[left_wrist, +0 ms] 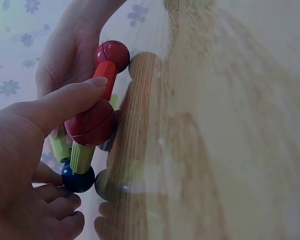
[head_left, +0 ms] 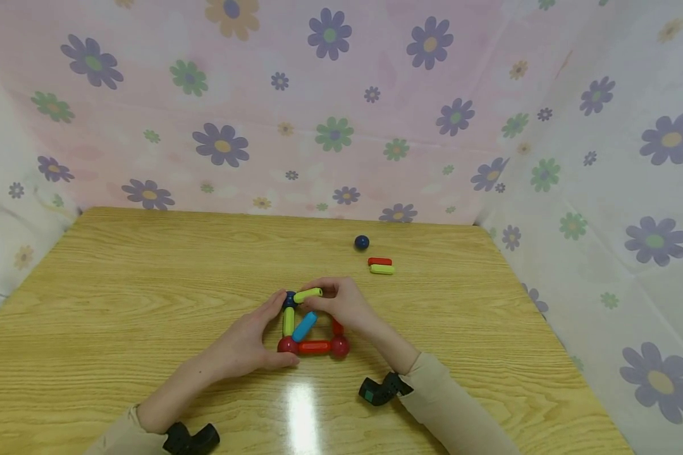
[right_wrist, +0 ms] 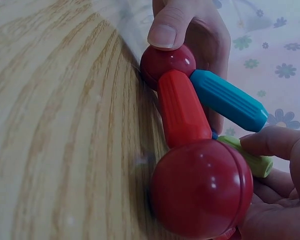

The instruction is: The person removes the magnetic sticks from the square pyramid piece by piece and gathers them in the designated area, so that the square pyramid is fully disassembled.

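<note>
A ball-and-rod toy frame lies on the table. Its left red ball [head_left: 288,345] joins a red rod [head_left: 315,347], a yellow-green rod [head_left: 288,322] and a blue rod [right_wrist: 230,100] that slants upward. A second red ball [head_left: 339,347] ends the red rod, with another red rod [head_left: 338,327] behind it, partly hidden by the hand. My left hand [head_left: 245,344] holds the frame's left side, thumb at the left red ball, fingers at the dark blue ball [left_wrist: 78,176]. My right hand [head_left: 347,306] pinches a loose-ended yellow-green rod [head_left: 308,295] whose other end meets the dark blue ball.
Farther back on the wooden table [head_left: 205,253] lie a dark blue ball [head_left: 362,242], a red rod [head_left: 380,261] and a yellow-green rod [head_left: 382,270], the rods side by side. Flowered cloth [head_left: 273,114] hangs behind the table and along its sides.
</note>
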